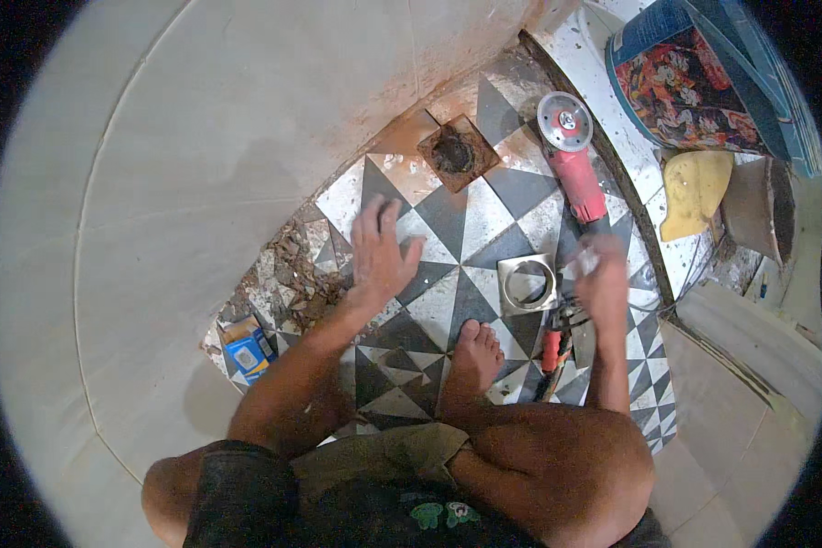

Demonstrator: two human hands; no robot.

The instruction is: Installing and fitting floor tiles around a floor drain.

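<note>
My left hand is over the black-and-white patterned floor tiles, fingers apart and holding nothing. My right hand is smeared by motion at the rear end of a red angle grinder; whether it grips it I cannot make out. The grinder lies on the floor with its round disc pointing away from me. A square metal drain frame with a round opening rests left of my right hand. Farther off, a dirty square drain hole sits in the floor, its rim rusty brown.
Broken rubble lies along the left wall, with a blue box nearby. A red-handled tool lies by my bare foot. Past a raised edge at right stand a blue bucket and a yellow flat piece.
</note>
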